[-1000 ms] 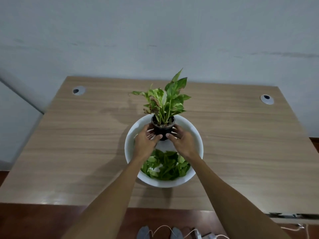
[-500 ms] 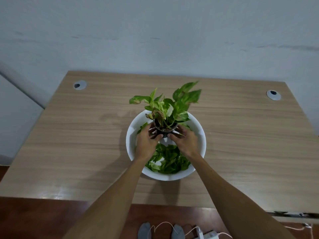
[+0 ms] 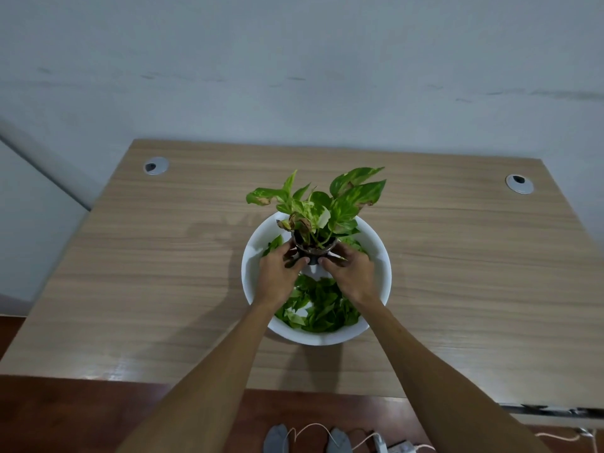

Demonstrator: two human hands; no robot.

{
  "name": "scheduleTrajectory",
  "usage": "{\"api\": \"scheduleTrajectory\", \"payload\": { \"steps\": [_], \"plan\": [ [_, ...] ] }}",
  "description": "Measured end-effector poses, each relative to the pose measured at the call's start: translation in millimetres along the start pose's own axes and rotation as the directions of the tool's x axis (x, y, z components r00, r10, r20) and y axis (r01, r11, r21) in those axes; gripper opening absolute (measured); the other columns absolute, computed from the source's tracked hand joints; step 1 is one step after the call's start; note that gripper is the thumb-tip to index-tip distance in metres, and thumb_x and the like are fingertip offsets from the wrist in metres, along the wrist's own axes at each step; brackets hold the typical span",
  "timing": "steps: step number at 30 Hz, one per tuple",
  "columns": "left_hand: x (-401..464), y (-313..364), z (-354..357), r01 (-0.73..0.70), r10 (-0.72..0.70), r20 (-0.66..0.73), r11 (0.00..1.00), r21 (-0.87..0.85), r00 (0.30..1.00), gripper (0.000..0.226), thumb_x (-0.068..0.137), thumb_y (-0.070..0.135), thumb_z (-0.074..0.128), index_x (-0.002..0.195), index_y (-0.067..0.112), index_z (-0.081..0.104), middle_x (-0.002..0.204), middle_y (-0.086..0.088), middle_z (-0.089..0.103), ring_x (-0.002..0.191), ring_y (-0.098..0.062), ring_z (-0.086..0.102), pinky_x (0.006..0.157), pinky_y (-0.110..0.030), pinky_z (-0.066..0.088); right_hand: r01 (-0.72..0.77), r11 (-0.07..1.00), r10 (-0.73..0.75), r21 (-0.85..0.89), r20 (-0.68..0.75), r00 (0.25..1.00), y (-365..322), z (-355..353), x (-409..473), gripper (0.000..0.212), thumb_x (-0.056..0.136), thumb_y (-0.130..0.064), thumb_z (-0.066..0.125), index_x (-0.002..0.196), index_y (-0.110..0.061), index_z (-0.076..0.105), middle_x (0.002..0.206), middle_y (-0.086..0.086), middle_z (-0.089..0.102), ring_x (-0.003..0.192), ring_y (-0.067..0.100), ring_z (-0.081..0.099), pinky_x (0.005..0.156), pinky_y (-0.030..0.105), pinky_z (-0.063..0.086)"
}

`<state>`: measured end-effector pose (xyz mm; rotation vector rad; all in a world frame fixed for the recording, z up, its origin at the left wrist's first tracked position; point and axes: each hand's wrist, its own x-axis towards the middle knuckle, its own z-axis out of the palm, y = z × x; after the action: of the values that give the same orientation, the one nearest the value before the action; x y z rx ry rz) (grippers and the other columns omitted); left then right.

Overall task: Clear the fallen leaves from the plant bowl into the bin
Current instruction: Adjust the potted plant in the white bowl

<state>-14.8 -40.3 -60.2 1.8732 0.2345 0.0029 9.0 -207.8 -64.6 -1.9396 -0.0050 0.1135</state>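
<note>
Loose green leaves (image 3: 318,305) heaped in white bowl (image 3: 380,256).

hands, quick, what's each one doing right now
Left hand: closed around the left side of the small dark plant pot.
Right hand: closed around the pot's right side, over the white bowl.

Soft, even light, faint shadow on the table (image 3: 163,273) left of the bowl (image 3: 380,256), glare at near edge, wide-angle bowing

No readable text, labels, brands or numbers anywhere.
</note>
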Motion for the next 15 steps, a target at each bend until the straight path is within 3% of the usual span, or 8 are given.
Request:
{"api": "scheduleTrajectory", "payload": {
  "steps": [3,5,8,10,12,15],
  "plan": [
    [-1,-1,0,0.021,-0.021,-0.002,1.0,-0.017,1.0,0.036,0.089,0.018,0.068,0.125,0.021,0.065,0.107,0.004,0.076,0.103,-0.01,0.069,0.095,-0.041,0.057,-0.034,0.999,0.034,0.025,-0.01,0.999,-2,-1,-2,0.039,0.081,-0.022,0.079,0.118,-0.023,0.071,0.097,-0.019,0.074,0.093,-0.009,0.069,0.08,0.014,0.057],
    [-2,0,1,0.028,-0.027,0.015,0.999,-0.034,1.0,0.038,0.09,0.019,0.066,0.128,0.02,0.063,0.11,0.003,0.075,0.106,-0.011,0.068,0.097,-0.04,0.056,-0.053,0.998,0.054,0.037,-0.01,0.999,-5,-3,-2,0.038,0.079,-0.022,0.081,0.116,-0.023,0.072,0.094,-0.02,0.073,0.09,-0.013,0.067,0.076,0.01,0.055],
    [-2,4,-4,0.022,-0.02,0.058,0.999,-0.024,0.998,0.039,0.095,0.016,0.06,0.133,0.018,0.059,0.116,-0.001,0.073,0.111,-0.014,0.066,0.098,-0.037,0.054,-0.07,0.997,0.069,0.02,0.018,0.997,-10,-9,-1,0.037,0.081,-0.016,0.079,0.118,-0.017,0.071,0.098,-0.011,0.075,0.09,-0.008,0.068,0.076,0.011,0.055],
    [1,4,-13,0.014,-0.017,0.078,1.0,0.028,0.997,0.038,0.099,0.012,0.052,0.136,0.015,0.058,0.124,-0.004,0.069,0.115,-0.015,0.063,0.098,-0.033,0.053,-0.07,0.996,0.072,-0.059,0.019,0.997,-14,-17,-2,0.036,0.087,-0.013,0.072,0.123,-0.013,0.069,0.108,-0.001,0.075,0.09,0.004,0.069,0.078,0.016,0.055],
    [3,0,-24,0.019,-0.026,0.071,0.996,0.09,0.997,0.036,0.101,0.01,0.046,0.135,0.012,0.058,0.13,-0.005,0.066,0.118,-0.013,0.06,0.095,-0.025,0.049,-0.061,0.986,0.052,-0.156,-0.062,0.997,-15,-24,-5,0.032,0.093,-0.01,0.062,0.124,-0.014,0.068,0.101,0.002,0.075,0.077,0.006,0.068,0.068,0.01,0.053],
    [6,-5,-36,-0.003,-0.005,0.039,0.981,0.194,0.999,0.036,0.102,0.007,0.04,0.131,0.011,0.061,0.134,-0.004,0.064,0.125,-0.016,0.058,0.098,-0.022,0.043,-0.045,0.962,0.0,-0.271,-0.166,0.986,-15,-30,-11,0.033,0.097,-0.009,0.05,0.123,-0.016,0.069,0.097,0.005,0.077,0.066,0.01,0.067,0.069,0.022,0.055]
  ]
}}
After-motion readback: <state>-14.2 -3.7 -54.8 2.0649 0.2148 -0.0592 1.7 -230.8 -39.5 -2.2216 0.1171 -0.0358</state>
